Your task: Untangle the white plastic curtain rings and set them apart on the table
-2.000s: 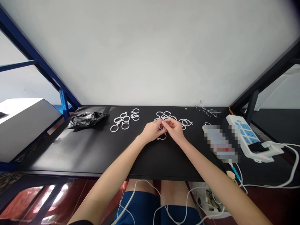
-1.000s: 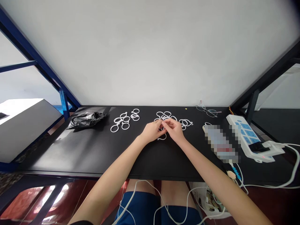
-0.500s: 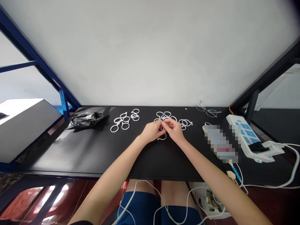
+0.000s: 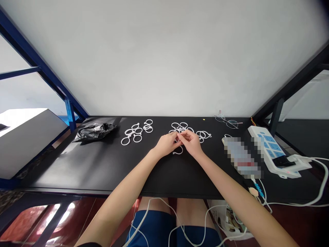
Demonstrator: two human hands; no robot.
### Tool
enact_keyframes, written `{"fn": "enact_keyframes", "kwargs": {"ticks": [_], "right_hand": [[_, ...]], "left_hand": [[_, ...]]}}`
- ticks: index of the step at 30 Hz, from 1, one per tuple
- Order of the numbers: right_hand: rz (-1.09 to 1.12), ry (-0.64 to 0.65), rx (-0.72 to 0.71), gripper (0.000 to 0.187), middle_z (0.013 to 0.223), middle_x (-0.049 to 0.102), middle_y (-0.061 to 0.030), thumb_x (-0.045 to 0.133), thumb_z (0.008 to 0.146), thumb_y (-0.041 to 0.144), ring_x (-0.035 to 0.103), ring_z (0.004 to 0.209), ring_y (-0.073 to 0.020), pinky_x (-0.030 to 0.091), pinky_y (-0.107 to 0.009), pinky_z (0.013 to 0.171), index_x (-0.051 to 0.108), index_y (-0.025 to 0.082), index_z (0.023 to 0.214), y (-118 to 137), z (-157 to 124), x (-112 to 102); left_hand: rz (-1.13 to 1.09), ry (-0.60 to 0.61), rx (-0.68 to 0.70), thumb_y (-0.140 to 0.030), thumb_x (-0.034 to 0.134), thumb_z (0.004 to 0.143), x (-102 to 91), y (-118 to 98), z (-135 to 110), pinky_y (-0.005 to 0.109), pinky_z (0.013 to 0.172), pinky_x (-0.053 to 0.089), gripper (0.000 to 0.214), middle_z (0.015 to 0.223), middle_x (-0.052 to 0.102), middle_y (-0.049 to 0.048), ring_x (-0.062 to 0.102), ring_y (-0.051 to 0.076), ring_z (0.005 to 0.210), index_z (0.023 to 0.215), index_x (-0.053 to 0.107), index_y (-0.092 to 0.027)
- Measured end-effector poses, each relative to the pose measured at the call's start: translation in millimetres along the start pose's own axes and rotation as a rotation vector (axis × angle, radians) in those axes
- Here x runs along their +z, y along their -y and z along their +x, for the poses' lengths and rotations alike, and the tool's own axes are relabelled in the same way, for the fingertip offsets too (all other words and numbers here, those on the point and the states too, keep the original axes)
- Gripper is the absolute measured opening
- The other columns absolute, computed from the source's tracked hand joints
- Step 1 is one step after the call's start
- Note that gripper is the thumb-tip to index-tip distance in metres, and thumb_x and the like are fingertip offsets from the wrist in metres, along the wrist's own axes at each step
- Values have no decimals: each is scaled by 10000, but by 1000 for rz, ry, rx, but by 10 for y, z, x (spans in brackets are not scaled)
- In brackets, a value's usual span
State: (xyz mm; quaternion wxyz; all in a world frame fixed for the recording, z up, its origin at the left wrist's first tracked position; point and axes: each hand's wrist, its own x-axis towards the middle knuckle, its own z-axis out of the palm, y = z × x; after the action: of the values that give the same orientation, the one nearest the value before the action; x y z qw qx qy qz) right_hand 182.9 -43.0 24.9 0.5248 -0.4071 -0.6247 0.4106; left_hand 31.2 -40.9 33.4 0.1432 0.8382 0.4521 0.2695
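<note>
My left hand (image 4: 165,144) and my right hand (image 4: 191,143) meet at the fingertips over the middle of the black table. Both are closed in a pinch. A thin white ring (image 4: 182,150) hangs below the fingertips, its lower part showing, with a small knob at its end; the pinched part is hidden by my fingers. Just behind my hands lies a cluster of several white rings (image 4: 183,123), partly covered by them. A smaller pile of white rings (image 4: 204,132) sits close to my right hand.
On the left lie more white rings (image 4: 137,141) and a crumpled black plastic bag (image 4: 96,132). To the right are eyeglasses (image 4: 232,124), a blurred phone (image 4: 243,157) and a power strip (image 4: 273,151) with a plug. White cables (image 4: 318,195) cross the right side and my lap.
Both hands stay almost in place. The lower part of the white ring beneath my fingers has shifted very slightly.
</note>
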Motion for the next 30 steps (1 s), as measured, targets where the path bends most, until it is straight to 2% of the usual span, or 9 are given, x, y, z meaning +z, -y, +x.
{"fn": "enact_keyframes", "kwargs": {"ticks": [30], "right_hand": [[-5, 25, -3, 339, 687, 654, -28, 632, 793, 538, 653, 657, -190, 549, -337, 647, 585, 215, 699, 62, -14, 5]], "left_hand": [[-72, 6, 0, -353, 500, 888, 0, 5, 11, 236, 597, 399, 213, 761, 598, 12, 538, 125, 629, 769, 514, -177]]}}
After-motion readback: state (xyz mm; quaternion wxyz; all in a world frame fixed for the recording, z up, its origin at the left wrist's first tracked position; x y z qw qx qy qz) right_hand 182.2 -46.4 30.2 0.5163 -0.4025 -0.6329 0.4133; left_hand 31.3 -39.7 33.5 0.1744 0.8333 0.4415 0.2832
